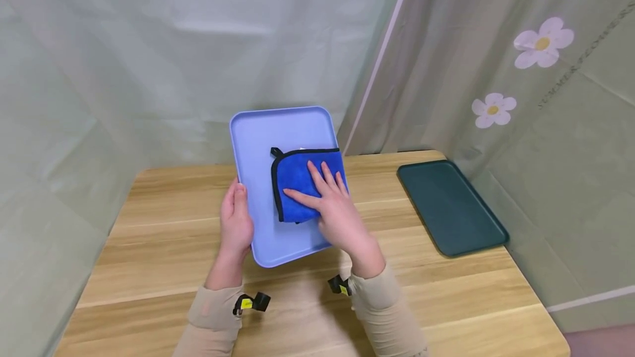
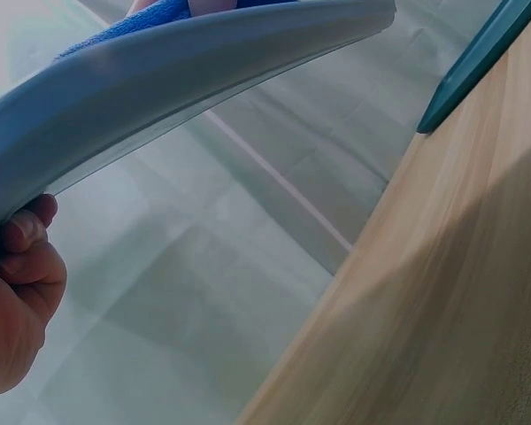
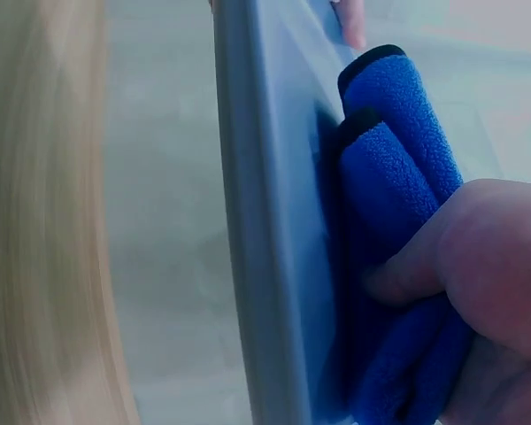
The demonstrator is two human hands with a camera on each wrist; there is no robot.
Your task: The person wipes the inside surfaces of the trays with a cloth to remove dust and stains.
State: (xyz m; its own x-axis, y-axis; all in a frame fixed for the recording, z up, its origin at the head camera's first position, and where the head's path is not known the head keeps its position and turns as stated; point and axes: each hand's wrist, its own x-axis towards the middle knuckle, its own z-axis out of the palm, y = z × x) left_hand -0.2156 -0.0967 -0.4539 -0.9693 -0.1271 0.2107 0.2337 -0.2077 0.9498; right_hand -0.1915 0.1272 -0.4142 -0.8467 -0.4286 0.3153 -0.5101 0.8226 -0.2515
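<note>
At 6 o'clock in the head view lies a wood-grain tabletop (image 1: pixel 159 258), with a pale curtain (image 1: pixel 208 32) hanging at 12 o'clock and a flowered curtain (image 1: pixel 560 142) at 2. The table's far edge runs close to the curtains, and its side edges fan out towards 7 and 5 o'clock. A stretch of wood separates the raised blue tray (image 1: pixel 278 131) from the dark green tray (image 1: pixel 453 208), which lies just past 3 o'clock of it, along the table's edge; more wood spreads from the blue tray towards 8.

The blue tray is tilted, its inside facing the wearer. The left hand (image 1: pixel 237 225) clamps its rim at 8 o'clock, thumb on top, fingers curled beneath. Inside rests a folded blue cloth (image 1: pixel 297 175), black-edged, its loop at 10 o'clock; it reaches the tray's 3 o'clock rim. The right hand (image 1: pixel 342 216), coming in from 4 o'clock, presses on the cloth, fingers straight and spread apart.
</note>
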